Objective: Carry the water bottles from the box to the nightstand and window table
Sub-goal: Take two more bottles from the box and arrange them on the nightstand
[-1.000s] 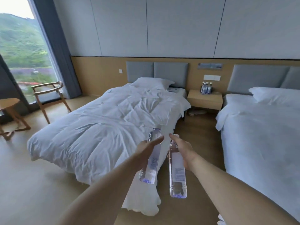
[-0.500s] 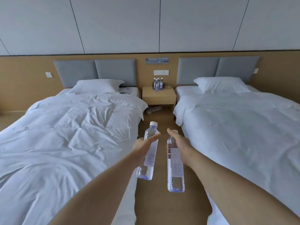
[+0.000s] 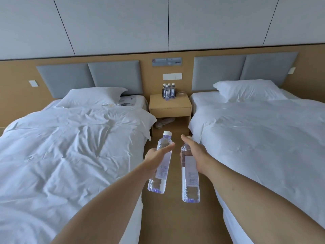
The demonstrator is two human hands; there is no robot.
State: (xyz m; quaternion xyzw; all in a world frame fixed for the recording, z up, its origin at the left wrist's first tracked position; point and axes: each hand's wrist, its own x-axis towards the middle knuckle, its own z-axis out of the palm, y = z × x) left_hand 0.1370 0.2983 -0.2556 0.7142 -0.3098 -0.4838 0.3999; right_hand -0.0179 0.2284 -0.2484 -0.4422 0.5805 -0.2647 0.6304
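Clear bottles, left bottle (image 3: 162, 160) and right bottle (image 3: 190, 175), gripped by both hands, caps pointing toward the nightstand (image 3: 170, 107).

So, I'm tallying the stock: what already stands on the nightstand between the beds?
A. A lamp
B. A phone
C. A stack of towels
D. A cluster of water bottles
D: a cluster of water bottles with white caps stands at the back of the nightstand, near the wall.
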